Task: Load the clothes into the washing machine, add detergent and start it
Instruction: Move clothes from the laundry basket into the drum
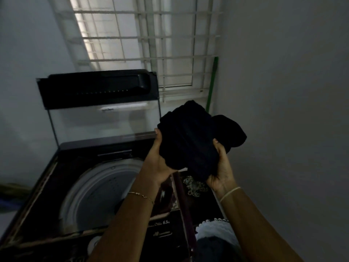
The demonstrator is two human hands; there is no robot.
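The black bundle is soft, dull cloth. The washer lid is clear, shiny glass. The tub ring is smooth white plastic. The window bars look like painted metal. The wall is matt.

Home laundry corner: washing machine, barred window

Dim room, only light from barred window behind; washing machine and clothes nearly black, detail lost. Soft focus, wide-angle bending at edges.
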